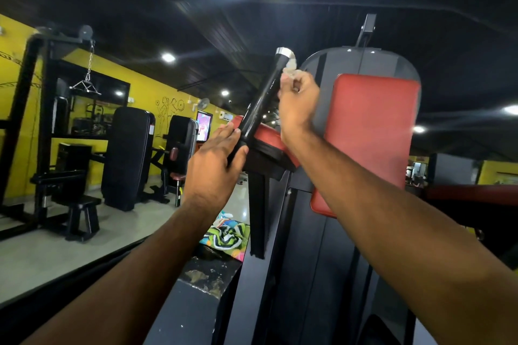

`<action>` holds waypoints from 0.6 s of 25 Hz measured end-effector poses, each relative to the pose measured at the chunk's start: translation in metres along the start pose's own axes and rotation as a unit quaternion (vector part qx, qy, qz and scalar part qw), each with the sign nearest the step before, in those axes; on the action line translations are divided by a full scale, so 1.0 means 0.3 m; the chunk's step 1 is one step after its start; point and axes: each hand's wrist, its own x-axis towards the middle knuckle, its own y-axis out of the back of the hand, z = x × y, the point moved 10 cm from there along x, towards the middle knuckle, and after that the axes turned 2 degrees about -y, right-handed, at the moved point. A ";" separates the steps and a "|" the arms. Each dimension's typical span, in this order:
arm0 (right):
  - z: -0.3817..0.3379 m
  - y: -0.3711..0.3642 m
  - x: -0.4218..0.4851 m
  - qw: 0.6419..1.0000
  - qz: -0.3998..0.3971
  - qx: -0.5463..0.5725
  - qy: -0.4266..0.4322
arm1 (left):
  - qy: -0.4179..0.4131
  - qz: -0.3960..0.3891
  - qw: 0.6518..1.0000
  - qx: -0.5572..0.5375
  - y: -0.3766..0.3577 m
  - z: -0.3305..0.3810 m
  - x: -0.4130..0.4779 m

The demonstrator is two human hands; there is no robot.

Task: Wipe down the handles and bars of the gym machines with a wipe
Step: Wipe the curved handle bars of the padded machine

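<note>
Right hand (298, 105): fingers curled, pinching crumpled white wipe (291, 68). Wipe sticks out above knuckles, pressed to right side of tilted black handle bar (263, 98), just under chrome end cap (282, 52). Left hand (215, 168) clasps bar's lower end, fingers and thumb on either side. Red pad (370, 134) behind right hand.

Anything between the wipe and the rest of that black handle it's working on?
Nothing blocks the upper stretch: the right hand holds the wipe at the handle, just below its chrome cap. Lower down, the left hand holds the handle's base, covering that section from the wipe.
</note>
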 end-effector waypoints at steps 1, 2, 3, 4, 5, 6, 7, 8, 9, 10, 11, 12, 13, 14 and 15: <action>-0.066 -0.005 -0.017 0.990 -0.010 -0.102 0.098 | 0.001 0.000 1.000 0.002 0.002 -0.001 -0.001; -0.122 -0.028 -0.030 0.967 -0.038 -0.183 0.174 | 0.002 -0.001 1.000 0.005 0.003 -0.001 -0.001; -0.158 -0.055 -0.030 0.940 -0.066 -0.257 0.216 | 0.003 -0.004 1.000 0.009 0.002 0.001 0.001; -0.189 -0.074 -0.015 0.909 -0.071 -0.331 0.244 | 0.004 -0.008 1.000 0.011 0.002 0.001 0.002; -0.214 -0.091 0.006 0.881 -0.065 -0.390 0.260 | 0.005 -0.011 1.000 0.013 0.003 0.000 0.001; -0.235 -0.116 0.022 0.852 -0.063 -0.442 0.273 | 0.004 -0.013 1.000 0.014 0.003 -0.001 -0.001; -0.248 -0.153 0.015 0.814 -0.068 -0.496 0.295 | 0.002 -0.015 1.000 0.016 0.003 0.000 -0.002; -0.244 -0.196 -0.012 0.772 -0.089 -0.537 0.328 | -0.001 -0.016 1.000 0.019 0.004 0.002 -0.002; -0.235 -0.222 -0.040 0.743 -0.120 -0.556 0.353 | -0.002 -0.018 1.000 0.020 0.004 0.004 -0.003; -0.231 -0.220 -0.049 0.732 -0.141 -0.561 0.360 | -0.001 -0.020 1.000 0.019 0.004 0.003 -0.005; -0.242 -0.194 -0.042 0.740 -0.137 -0.552 0.359 | 0.002 -0.023 1.000 0.017 0.003 0.002 -0.007; -0.250 -0.150 -0.031 0.760 -0.110 -0.537 0.350 | 0.003 -0.024 1.000 0.016 0.003 0.001 -0.008; -0.247 -0.101 -0.033 0.783 -0.074 -0.522 0.331 | 0.002 -0.025 1.000 0.016 0.003 0.001 -0.008; -0.214 -0.063 -0.045 0.817 -0.047 -0.496 0.290 | -0.001 -0.026 0.999 0.018 0.003 0.000 -0.008; -0.154 -0.031 -0.057 0.874 -0.035 -0.433 0.217 | -0.003 -0.027 0.999 0.020 0.003 0.000 -0.009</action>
